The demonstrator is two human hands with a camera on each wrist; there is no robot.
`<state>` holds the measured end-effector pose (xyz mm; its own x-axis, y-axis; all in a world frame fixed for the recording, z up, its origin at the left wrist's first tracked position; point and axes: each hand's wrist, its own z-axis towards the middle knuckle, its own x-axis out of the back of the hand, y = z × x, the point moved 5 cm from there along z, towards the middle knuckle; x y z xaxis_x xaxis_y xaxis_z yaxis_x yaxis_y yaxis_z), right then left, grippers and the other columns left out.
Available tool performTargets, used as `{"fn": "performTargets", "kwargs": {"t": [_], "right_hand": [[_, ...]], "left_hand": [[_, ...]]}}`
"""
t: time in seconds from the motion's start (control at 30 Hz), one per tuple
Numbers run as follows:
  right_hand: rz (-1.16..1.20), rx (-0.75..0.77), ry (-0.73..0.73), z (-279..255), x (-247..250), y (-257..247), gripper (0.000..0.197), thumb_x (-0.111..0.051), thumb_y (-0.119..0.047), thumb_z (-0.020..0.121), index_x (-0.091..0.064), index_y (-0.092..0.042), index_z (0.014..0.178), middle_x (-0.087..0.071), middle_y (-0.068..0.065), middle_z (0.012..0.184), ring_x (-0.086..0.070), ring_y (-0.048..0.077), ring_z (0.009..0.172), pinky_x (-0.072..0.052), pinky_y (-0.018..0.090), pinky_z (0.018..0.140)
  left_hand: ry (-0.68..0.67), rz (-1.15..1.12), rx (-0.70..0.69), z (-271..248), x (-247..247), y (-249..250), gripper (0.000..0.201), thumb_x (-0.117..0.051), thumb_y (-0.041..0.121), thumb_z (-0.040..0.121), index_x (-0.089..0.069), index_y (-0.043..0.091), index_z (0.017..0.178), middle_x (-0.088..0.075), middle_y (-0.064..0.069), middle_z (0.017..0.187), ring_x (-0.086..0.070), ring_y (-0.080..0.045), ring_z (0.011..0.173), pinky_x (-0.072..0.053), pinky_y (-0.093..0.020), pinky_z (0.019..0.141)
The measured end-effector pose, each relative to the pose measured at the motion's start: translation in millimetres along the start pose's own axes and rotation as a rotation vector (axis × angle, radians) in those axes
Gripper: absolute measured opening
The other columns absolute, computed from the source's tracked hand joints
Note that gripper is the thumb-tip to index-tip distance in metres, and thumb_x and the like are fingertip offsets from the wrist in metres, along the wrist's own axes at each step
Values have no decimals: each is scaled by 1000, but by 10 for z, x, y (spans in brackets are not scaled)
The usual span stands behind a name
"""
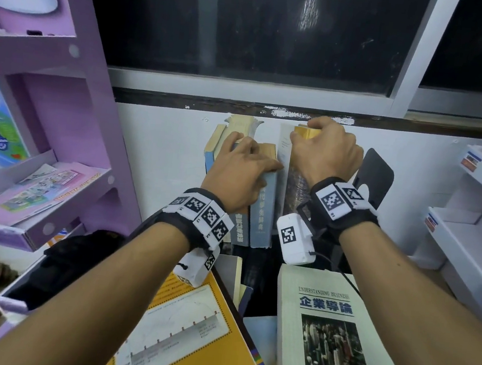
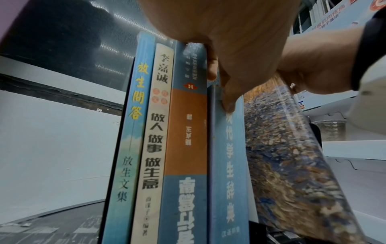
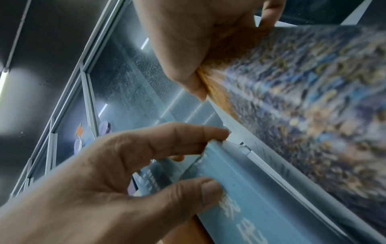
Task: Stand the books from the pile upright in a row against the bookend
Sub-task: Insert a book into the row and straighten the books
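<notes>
Both hands on the standing row of books, by the black bookend [image 1: 377, 174].

The right hand [image 1: 326, 150] grips the top of a mottled blue-and-gold book [image 2: 288, 161], fingers curled over its yellowed page edge, thumb on the near side; the book leans at the row's right end, beside the bookend. The left hand [image 1: 242, 173] rests on the neighbouring blue-spined books [image 2: 226, 165], fingers fairly straight over their tops, thumb [image 2: 228, 100] pressing a spine. The pile, topped by "Understanding Business" [image 1: 333, 337], lies nearer the person.

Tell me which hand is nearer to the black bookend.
The right hand. It grips the top of a mottled-cover book standing right beside the black bookend. The left hand rests on the blue books further left, with that book between it and the bookend.
</notes>
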<state>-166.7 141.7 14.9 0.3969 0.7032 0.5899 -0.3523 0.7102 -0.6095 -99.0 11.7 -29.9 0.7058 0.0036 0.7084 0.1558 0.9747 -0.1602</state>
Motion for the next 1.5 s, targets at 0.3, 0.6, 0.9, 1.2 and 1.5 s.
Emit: {"fn": "performTargets", "kwargs": {"t": [0.3,0.6,0.9,1.2,1.5], "right_hand": [[34,18,13,-43,-110,7,34,-58,-51,85,-69,-28,108,-72,7,98,-63,31,98,-45,38,87],[35,147,-163,-161,-173,74,51,-62,-61,81,-67,-26,118,-71,4,113,-63,28,106,-46,33,87],[-63,379,-434,-256,-124,136,53,-56,-51,90,-51,-26,136,-61,2,130,-53,28,120,-40,35,99],[-113,434,-702,-415,-109,206,100,-82,-41,71,-23,-35,152,4,13,162,-5,24,149,-16,31,117],[-107,556,-637,-407,-108,245,110,-89,-18,64,-24,-37,151,-11,8,161,-24,27,145,-29,32,111]], "left_hand": [[-26,20,18,5,-30,6,42,-69,21,74,-66,33,114,-71,17,105,-46,-18,98,-20,-39,100],[-14,-4,10,-10,-26,-1,38,-68,20,74,-68,31,110,-70,8,88,-48,-19,101,-20,-41,102],[-6,12,-6,-20,-21,-8,31,-68,21,76,-67,24,106,-69,2,87,-51,-23,105,-17,-42,103],[-118,49,-16,2,-20,-15,44,-66,34,79,-60,28,123,-70,5,103,-45,-18,115,-18,-42,105],[-96,177,-47,-88,-36,-33,49,-65,40,79,-61,26,125,-57,7,135,-25,-27,143,-11,-61,113]]}}
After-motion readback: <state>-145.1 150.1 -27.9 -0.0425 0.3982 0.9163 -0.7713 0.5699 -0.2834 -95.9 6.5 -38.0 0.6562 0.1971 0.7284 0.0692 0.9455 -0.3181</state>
